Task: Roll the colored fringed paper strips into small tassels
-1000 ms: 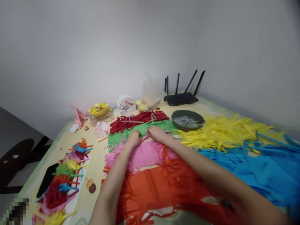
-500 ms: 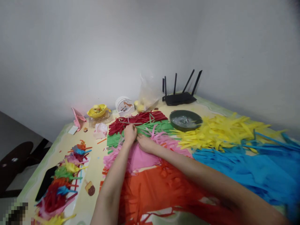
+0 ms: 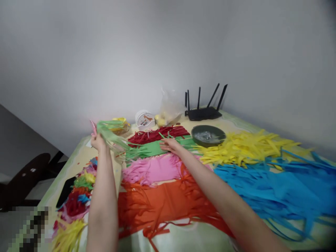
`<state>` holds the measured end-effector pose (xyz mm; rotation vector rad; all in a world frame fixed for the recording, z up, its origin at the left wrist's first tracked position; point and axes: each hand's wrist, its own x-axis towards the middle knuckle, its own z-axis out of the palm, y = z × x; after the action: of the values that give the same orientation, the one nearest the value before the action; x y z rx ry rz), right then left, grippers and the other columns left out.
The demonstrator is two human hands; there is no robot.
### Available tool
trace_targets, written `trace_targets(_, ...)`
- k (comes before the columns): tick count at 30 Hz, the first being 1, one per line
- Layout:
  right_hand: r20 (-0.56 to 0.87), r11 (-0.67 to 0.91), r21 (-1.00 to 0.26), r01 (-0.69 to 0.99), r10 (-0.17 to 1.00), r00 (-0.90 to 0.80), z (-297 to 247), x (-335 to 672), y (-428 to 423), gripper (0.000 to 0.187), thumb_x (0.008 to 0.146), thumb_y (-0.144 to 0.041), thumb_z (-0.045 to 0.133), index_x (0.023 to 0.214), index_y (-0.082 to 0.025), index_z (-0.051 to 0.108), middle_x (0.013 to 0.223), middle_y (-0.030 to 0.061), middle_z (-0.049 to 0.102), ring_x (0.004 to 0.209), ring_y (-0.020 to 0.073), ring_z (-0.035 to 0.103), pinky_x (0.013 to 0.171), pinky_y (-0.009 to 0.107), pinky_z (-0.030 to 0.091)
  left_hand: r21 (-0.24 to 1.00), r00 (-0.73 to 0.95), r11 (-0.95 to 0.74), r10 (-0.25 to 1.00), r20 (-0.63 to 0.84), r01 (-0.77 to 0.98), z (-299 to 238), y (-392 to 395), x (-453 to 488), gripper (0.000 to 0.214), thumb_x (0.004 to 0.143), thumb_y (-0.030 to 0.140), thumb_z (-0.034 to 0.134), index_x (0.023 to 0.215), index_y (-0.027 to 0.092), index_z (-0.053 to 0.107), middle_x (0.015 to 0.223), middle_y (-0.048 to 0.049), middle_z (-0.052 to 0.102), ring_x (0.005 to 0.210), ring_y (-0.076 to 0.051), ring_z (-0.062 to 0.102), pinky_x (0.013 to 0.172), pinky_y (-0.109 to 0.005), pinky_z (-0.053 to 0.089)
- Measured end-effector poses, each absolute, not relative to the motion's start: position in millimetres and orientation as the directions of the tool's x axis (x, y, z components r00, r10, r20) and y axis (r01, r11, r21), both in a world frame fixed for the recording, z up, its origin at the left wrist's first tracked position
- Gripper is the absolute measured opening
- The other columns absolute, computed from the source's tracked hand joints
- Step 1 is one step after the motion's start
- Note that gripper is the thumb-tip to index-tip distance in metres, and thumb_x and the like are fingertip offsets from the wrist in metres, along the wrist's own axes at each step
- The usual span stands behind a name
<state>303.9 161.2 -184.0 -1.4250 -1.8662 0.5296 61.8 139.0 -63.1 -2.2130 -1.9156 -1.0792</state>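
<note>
1. Your left grip (image 3: 98,141) is closed on a bunch of thin, light-green fringed strips (image 3: 111,133), raised above the left side of the tabletop (image 3: 199,235); strips that thin could tear or slip out if you pull sharply.
2. Your right grip (image 3: 171,145) is released, fingers spread over the flat green fringed sheet (image 3: 153,148); whether they touch it, you cannot tell from here. A careless sweep could drag the sheet askew.
3. The raised strips trail toward that sheet's left fringe, so the two greens could tangle.
4. Behind the strips, partly hidden, is a yellow bowl-shaped dish (image 3: 122,120); a low swing could catch it.
5. Fringes of the dark-red shredded sheet (image 3: 160,134) beyond and the pink fringed sheet (image 3: 162,169) nearer you crowd the green one, so a neighbour's strands could get picked up too.
6. Right of the sheets, a dark-green round bowl (image 3: 210,144) and a heap of yellow strips (image 3: 249,148) limit sideways room.
7. Your left forearm partly covers a multicoloured row of tassels (image 3: 76,201); lowering it could crush them.
</note>
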Motion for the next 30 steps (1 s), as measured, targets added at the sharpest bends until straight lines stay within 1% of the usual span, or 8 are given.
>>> trace_targets(4,0.393,0.342,-0.719,0.605,0.918,-0.052,-155,313,126,0.029,0.094,-0.031,0.048,0.115,-0.014,0.059,0.11,0.0103,0.064,0.095,0.0201,0.062,0.083,0.039,0.052,0.367,0.011,-0.23,0.86,0.51,0.901,-30,98,41,0.012,0.085,0.024,0.053,0.086,0.016,0.062,0.079,-0.0055,0.066,0.074,-0.018,0.059,0.064,-0.027,0.044)
trace_targets(7,0.508,0.437,-0.704,0.561,0.861,-0.033,-127,305,76,0.029,0.093,-0.03,0.043,0.113,-0.016,0.06,0.113,0.0118,0.065,0.103,0.0224,0.06,0.09,0.039,0.049,0.247,0.14,-0.254,0.905,0.402,0.935,-20,58,41,0.005,0.078,0.018,0.055,0.074,0.018,0.058,0.066,-0.0011,0.061,0.06,-0.016,0.055,0.055,-0.024,0.035)
trace_targets(11,0.754,0.797,-0.442,0.411,0.579,-0.311,-100,278,-1,0.043,0.086,-0.033,0.058,0.125,-0.019,0.053,0.128,0.012,0.058,0.123,0.0249,0.048,0.105,0.044,0.038,0.22,0.343,-0.387,0.915,0.215,0.895,-34,3,65,0.005,0.076,0.015,0.053,0.075,0.02,0.055,0.065,0.0003,0.061,0.057,-0.015,0.053,0.053,-0.023,0.033)
trace_targets(14,0.651,0.807,-0.42,0.416,0.587,-0.482,-97,264,-33,0.059,0.08,-0.03,0.066,0.133,-0.013,0.046,0.131,0.0169,0.055,0.125,0.027,0.046,0.102,0.043,0.039,0.295,0.435,-0.454,0.891,0.131,0.841,-47,-32,82,0.008,0.076,0.015,0.051,0.079,0.021,0.057,0.065,0.0007,0.061,0.056,-0.015,0.052,0.055,-0.024,0.036)
trace_targets(17,0.418,0.683,-0.488,0.543,0.729,-0.542,-95,268,-43,0.027,0.08,-0.017,0.062,0.107,-0.013,0.063,0.102,0.013,0.068,0.097,0.0241,0.061,0.082,0.035,0.046,0.4,0.464,-0.484,0.872,0.153,0.778,-52,-58,85,0.012,0.079,0.016,0.048,0.084,0.02,0.058,0.067,0.0007,0.062,0.058,-0.015,0.054,0.056,-0.023,0.038)
trace_targets(19,0.329,0.642,-0.505,0.578,0.761,-0.559,-88,278,-49,0.009,0.081,-0.014,0.059,0.088,-0.015,0.065,0.083,0.0067,0.069,0.077,0.019,0.062,0.068,0.027,0.044,0.5,0.463,-0.478,0.871,0.165,0.722,-53,-69,81,0.012,0.082,0.02,0.049,0.088,0.019,0.059,0.071,0.0002,0.065,0.062,-0.015,0.057,0.059,-0.023,0.042)
trace_targets(23,0.368,0.649,-0.513,0.562,0.758,-0.539,-67,302,-66,0.01,0.084,-0.025,0.057,0.085,-0.017,0.064,0.079,0.0022,0.068,0.069,0.0149,0.06,0.059,0.021,0.037,0.646,0.516,-0.474,0.845,0.142,0.598,-54,-79,74,0.019,0.082,0.032,0.058,0.09,0.018,0.066,0.084,-0.0025,0.071,0.075,-0.017,0.062,0.067,-0.024,0.048)
trace_targets(30,0.363,0.611,-0.561,0.558,0.788,-0.497,-57,327,-86,0.01,0.08,-0.022,0.055,0.081,-0.017,0.063,0.076,0.0015,0.067,0.067,0.0151,0.059,0.059,0.021,0.04,0.797,0.371,-0.409,0.894,0.251,0.445,-58,-90,77,0.017,0.081,0.03,0.06,0.077,0.015,0.065,0.072,-0.0003,0.063,0.063,-0.012,0.056,0.057,-0.02,0.046)
